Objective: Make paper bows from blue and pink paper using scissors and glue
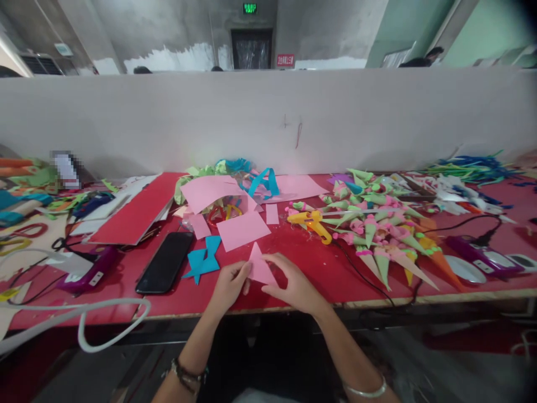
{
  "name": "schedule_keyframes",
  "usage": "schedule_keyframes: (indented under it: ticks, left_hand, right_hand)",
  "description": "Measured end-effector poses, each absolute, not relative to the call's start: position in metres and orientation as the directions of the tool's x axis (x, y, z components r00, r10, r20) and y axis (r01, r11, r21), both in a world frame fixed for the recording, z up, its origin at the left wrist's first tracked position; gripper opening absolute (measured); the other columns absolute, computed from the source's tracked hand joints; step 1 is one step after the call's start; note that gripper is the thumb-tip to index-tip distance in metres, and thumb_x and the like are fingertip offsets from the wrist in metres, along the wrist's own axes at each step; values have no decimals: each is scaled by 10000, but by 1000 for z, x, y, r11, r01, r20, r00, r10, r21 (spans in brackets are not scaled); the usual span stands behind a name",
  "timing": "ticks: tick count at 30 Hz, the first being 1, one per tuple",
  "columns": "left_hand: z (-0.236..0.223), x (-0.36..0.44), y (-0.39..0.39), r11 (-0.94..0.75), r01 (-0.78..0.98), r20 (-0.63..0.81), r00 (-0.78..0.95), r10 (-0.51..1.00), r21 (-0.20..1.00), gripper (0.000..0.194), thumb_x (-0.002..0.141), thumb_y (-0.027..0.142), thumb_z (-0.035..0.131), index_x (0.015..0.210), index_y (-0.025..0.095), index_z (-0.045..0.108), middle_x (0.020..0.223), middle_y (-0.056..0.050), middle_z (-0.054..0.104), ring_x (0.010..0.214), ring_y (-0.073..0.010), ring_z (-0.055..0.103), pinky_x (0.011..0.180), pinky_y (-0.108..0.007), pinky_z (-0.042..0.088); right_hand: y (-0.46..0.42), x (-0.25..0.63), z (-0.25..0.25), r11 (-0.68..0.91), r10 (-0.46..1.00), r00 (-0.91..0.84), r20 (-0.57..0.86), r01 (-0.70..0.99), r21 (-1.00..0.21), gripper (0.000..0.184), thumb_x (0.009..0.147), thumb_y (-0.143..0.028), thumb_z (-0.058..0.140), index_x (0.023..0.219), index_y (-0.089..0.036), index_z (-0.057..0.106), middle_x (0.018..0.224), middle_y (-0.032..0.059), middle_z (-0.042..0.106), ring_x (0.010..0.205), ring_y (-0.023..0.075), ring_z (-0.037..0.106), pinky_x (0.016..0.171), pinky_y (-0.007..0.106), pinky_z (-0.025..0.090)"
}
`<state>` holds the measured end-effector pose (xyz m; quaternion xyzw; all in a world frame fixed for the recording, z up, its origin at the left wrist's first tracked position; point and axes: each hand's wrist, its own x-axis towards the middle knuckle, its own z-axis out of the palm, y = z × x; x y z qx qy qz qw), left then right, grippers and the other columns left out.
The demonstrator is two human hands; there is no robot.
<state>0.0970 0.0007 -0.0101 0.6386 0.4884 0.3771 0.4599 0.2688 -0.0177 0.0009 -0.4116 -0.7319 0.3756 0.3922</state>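
Just over the table's front edge, a folded triangle of pink paper is held with its point upward. My left hand pinches its left side between thumb and fingers. My right hand is curved around the right side, thumb at the lower corner and forefinger near the upper edge. Beyond the triangle lies a flat pink paper rectangle, with a smaller pink strip behind it. Folded blue paper pieces rest left of my hands.
A black phone lies to the left, near a red board and a purple power strip. On the right are a yellow glue gun, a pile of paper cones and another purple strip. A pale partition stands behind.
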Motion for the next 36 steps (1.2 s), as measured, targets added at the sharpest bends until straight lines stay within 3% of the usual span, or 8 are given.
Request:
schedule_keyframes:
  ticks: [8, 17, 26, 32, 36]
  left_hand:
    - [-11, 94, 2, -78, 265, -3, 293, 956, 961, 392, 791, 388, 400, 467, 167, 397, 330, 61, 383, 348, -60, 341, 435, -191, 277]
    - [-10, 100, -1, -46, 242, -45, 357, 933, 969, 370, 792, 413, 390, 533, 157, 450, 345, 67, 375, 350, -60, 341, 422, -189, 273]
    - [-7, 103, -7, -139, 287, 30, 355, 934, 948, 431, 847, 416, 298, 540, 159, 458, 473, 18, 492, 465, -95, 472, 508, -205, 369]
    - [-10, 101, -4, -258, 385, 63, 451, 890, 886, 359, 834, 377, 380, 569, 157, 483, 486, 23, 526, 479, -97, 502, 519, -197, 360]
    - [-12, 101, -3, -241, 405, 40, 446, 894, 882, 384, 834, 362, 376, 527, 159, 486, 471, 16, 535, 468, -97, 509, 509, -189, 364]
  right_hand:
    - [-15, 269, 8, 453, 859, -393, 328, 284, -845, 214, 747, -227, 549, 960, -204, 562, 954, 41, 549, 885, 157, 515, 795, 286, 404]
    - [-9, 270, -1, 423, 876, -342, 341, 204, -883, 100, 751, -208, 565, 816, -203, 641, 841, 29, 571, 823, 153, 534, 778, 288, 399]
    - [-6, 264, -10, 294, 944, -209, 257, 171, -940, 54, 730, -186, 559, 704, -169, 604, 735, 8, 561, 735, 139, 526, 701, 260, 402]
    - [-5, 264, -13, 206, 969, -168, 183, 134, -969, 49, 729, -192, 531, 700, -172, 497, 653, -35, 494, 636, 108, 485, 608, 227, 386]
    - [-5, 263, -11, 159, 975, -174, 141, 95, -983, 147, 714, -197, 540, 830, -189, 450, 706, -36, 486, 665, 104, 498, 626, 220, 391]
